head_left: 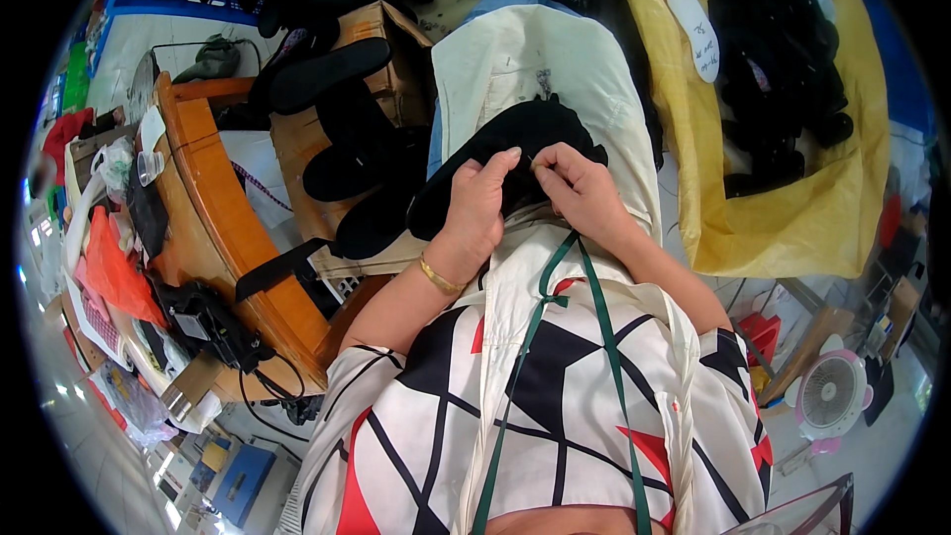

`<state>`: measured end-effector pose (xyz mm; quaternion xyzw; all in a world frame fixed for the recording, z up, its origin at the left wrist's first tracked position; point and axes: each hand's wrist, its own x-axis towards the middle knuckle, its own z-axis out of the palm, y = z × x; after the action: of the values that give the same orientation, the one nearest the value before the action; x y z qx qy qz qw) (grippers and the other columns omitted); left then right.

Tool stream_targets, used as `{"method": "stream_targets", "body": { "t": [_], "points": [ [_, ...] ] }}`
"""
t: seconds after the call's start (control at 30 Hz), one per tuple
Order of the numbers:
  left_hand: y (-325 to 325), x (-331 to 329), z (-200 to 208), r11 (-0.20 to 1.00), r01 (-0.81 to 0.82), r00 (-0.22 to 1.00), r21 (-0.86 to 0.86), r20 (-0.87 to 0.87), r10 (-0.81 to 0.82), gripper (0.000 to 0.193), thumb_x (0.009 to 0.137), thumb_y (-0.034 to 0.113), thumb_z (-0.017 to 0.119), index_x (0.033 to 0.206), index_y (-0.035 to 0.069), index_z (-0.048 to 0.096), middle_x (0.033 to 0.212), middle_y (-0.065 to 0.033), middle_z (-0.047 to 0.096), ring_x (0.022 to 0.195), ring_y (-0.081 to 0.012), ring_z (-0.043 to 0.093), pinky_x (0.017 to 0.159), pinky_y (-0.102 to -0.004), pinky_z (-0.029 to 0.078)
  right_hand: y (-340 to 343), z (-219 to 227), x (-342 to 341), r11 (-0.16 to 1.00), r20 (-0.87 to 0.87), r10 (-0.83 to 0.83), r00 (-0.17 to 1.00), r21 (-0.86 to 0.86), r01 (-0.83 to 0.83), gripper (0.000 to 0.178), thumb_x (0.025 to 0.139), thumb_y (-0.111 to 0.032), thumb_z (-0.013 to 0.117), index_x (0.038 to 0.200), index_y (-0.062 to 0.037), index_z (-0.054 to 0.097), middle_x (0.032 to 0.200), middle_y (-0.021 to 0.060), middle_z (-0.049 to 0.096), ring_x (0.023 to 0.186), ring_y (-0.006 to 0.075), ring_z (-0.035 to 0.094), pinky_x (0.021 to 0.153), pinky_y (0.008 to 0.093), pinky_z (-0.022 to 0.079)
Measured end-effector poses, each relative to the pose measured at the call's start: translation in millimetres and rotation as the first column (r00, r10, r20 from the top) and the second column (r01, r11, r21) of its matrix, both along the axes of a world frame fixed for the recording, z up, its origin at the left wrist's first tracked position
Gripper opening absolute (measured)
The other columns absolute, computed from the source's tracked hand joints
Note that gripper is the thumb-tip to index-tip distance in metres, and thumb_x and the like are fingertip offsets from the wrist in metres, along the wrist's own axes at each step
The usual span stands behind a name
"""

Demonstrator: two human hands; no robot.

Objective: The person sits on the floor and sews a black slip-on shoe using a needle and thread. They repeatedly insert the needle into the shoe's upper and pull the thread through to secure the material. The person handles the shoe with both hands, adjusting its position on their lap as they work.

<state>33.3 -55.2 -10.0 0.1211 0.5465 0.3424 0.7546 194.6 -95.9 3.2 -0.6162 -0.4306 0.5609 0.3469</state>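
Observation:
A black cloth shoe (525, 139) rests on the pale apron (604, 69) over my lap. My left hand (475, 203) grips its near left side, thumb pointing up along the fabric. Close beside that thumb, my right hand (584, 190) pinches at the shoe with thumb and forefinger. Whatever sits in this pinch is too small to make out. The shoe's near part is partly hidden behind my hands.
Left of my lap, several black shoes (332, 74) lie on a cardboard box (396, 40), beside a curved wooden table (213, 203) with cloths and an orange plastic bag (119, 263). At right stands a yellow sack (792, 238) holding black items; a fan (830, 394) is behind.

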Motion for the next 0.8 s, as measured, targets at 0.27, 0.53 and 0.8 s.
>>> {"method": "stream_targets", "body": {
  "t": [0.27,0.53,0.8],
  "points": [
    [0.3,4.0,8.1,1.0,0.019,1.0,-0.001,-0.004,-0.019,0.02,0.086,0.015,0.076,0.09,0.004,0.06,0.088,-0.0025,0.067,0.081,-0.0094,0.062,0.075,-0.0259,0.049,1.3,-2.1,-13.3,0.995,0.025,-0.097,0.995,0.008,0.097,0.007,0.095,-0.006,0.061,0.099,-0.0028,0.055,0.068,0.0076,0.058,0.058,0.011,0.053,0.057,0.028,0.047],
    [-10.6,2.4,13.7,0.947,0.232,0.972,0.223,-0.072,-0.222,0.014,0.094,0.011,0.067,0.102,-0.001,0.067,0.095,-0.0036,0.07,0.084,-0.0098,0.062,0.078,-0.0265,0.051,22.4,43.6,-0.4,0.975,-0.029,-0.048,0.998,-0.217,0.041,0.009,0.095,-0.01,0.062,0.099,-0.0033,0.057,0.076,0.0078,0.063,0.063,0.0159,0.064,0.059,0.0319,0.052],
    [34.1,-11.5,37.8,0.385,0.852,0.521,0.353,-0.636,-0.57,0.008,0.087,0.004,0.071,0.094,-0.001,0.072,0.082,-0.0024,0.071,0.077,-0.0052,0.058,0.068,-0.0253,0.05,12.8,44.2,12.9,0.943,0.359,-0.085,0.929,0.329,-0.041,0.012,0.085,-0.011,0.072,0.094,-0.0066,0.066,0.084,0.0088,0.065,0.069,0.0251,0.065,0.062,0.0346,0.051]
  ]
}}
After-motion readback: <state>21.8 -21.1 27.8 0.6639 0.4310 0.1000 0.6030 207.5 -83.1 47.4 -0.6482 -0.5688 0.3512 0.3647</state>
